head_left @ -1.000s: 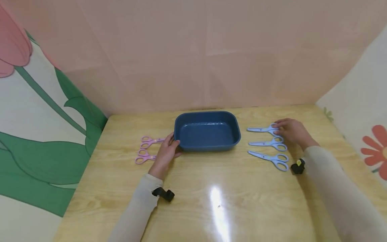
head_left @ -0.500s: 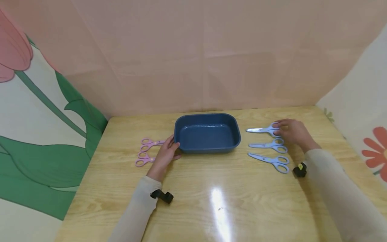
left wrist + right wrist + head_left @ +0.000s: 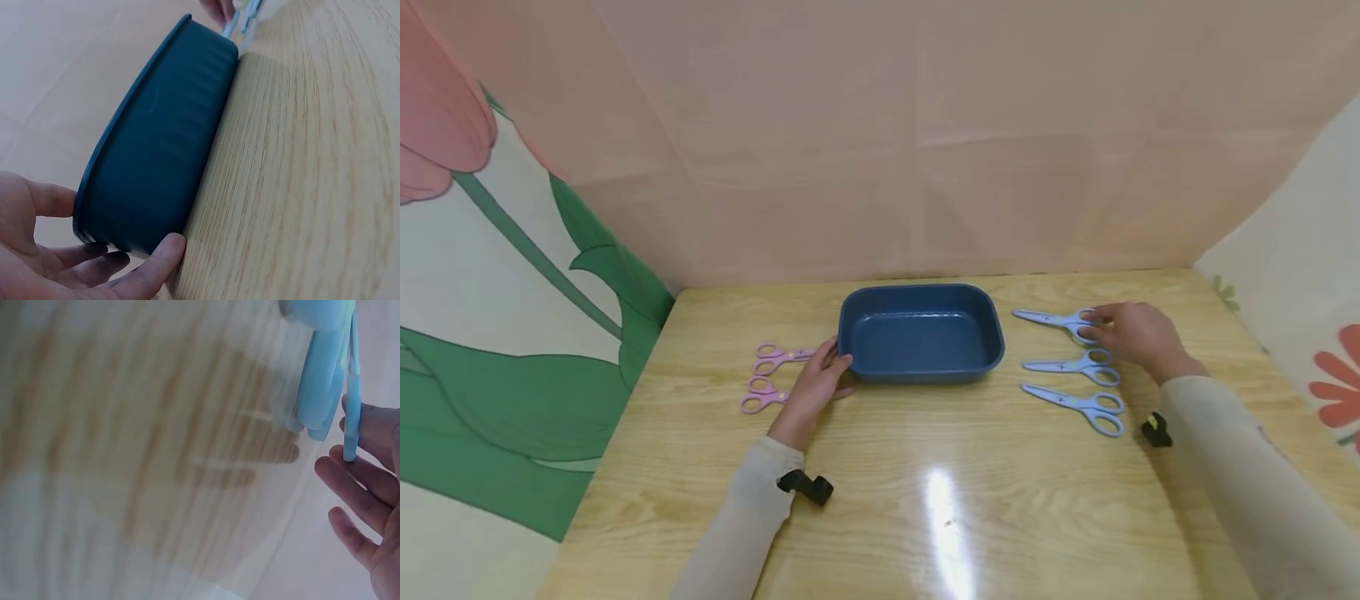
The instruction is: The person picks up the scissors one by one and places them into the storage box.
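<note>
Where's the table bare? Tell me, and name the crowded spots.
Widest: the table in front of the blue tray, between the sleeves; more lies outside the left sleeve. Crowded: left of the tray, pink scissors and left hand; right of it, blue scissors and right hand.

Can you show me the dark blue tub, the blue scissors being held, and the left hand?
Dark blue tub [image 3: 919, 343]: head view, on its bare inside bottom.
Held blue scissors [image 3: 1063, 321]: head view, just ahead of the finger loops.
Left hand [image 3: 811, 387]: head view, on the back of the hand.

Pink scissors [image 3: 787, 357] partly behind left grip [image 3: 812, 388]
</note>
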`<action>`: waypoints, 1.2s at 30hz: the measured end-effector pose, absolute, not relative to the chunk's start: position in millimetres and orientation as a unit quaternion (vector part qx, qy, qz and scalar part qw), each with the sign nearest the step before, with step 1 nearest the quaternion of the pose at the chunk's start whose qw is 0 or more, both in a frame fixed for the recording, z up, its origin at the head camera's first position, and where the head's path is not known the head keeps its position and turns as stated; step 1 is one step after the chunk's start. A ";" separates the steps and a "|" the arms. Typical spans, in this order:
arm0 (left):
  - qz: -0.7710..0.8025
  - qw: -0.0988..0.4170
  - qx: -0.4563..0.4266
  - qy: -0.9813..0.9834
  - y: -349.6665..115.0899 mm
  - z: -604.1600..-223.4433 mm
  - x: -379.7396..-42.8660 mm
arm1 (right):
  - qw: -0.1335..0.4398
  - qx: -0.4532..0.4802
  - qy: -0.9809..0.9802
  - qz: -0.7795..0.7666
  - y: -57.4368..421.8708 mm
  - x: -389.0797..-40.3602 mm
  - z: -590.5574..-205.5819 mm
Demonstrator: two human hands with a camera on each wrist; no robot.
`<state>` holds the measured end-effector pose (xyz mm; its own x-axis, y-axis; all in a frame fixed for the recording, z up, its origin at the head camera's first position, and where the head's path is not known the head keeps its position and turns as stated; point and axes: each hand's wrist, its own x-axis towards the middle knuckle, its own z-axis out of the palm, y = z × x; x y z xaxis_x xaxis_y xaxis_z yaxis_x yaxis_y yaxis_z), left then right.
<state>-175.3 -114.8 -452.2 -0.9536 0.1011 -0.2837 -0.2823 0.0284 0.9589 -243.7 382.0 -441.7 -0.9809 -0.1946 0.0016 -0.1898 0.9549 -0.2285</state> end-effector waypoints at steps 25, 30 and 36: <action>0.689 0.150 -0.084 0.704 -116.3 -451.4 -176.7 | -0.115 -0.165 0.965 -0.172 349.9 -228.8 -404.9; 0.688 0.151 -0.088 0.705 -115.9 -452.6 -177.7 | -0.118 -0.180 0.960 -0.178 329.1 -225.4 -390.6; 0.687 0.149 -0.087 0.706 -117.6 -453.1 -178.4 | -0.120 -0.209 0.953 -0.185 301.3 -229.8 -385.7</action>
<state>-178.4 -117.6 -453.1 -0.9404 0.0819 -0.3301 -0.3277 0.0408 0.9439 -229.8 301.3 -385.7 -0.8840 -0.3542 0.3052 -0.4426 0.8444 -0.3018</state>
